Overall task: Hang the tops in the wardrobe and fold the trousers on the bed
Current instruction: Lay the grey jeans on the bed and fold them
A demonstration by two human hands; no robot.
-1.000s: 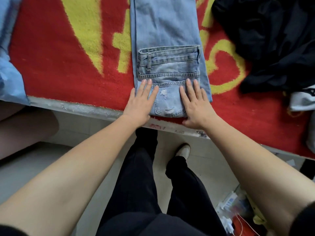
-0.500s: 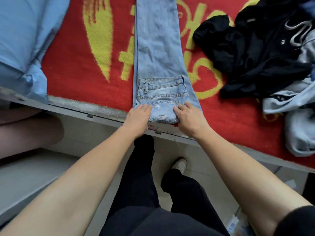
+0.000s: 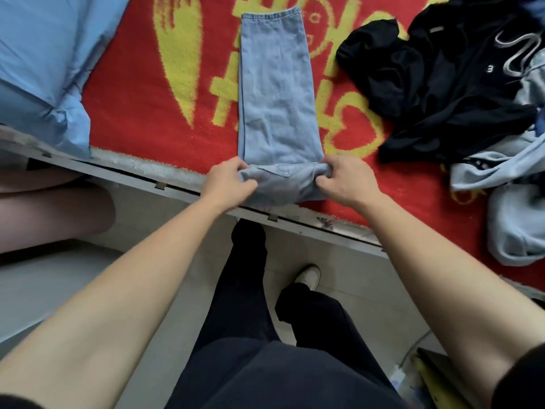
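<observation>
Head view looks down on the bed (image 3: 298, 223), where the pale jeans (image 3: 277, 93) lie in a long strip from the near edge at 6 o'clock to their hem at 12 o'clock. The left hand (image 3: 228, 184) and right hand (image 3: 345, 180) each grip one side of the waist end, fingers curled round a raised roll of denim just at the bed's edge.

To fold well, both hands should probably carry that end toward 12 o'clock at the same level, so the side edges stay stacked, then lay it on the legs and press it flat.

At 2 o'clock a heap of black tops (image 3: 442, 84) lies apart from the jeans; one shows a small white "3" (image 3: 490, 68). Yellow characters on the red blanket (image 3: 132, 107) are partly covered and I cannot read them.
</observation>
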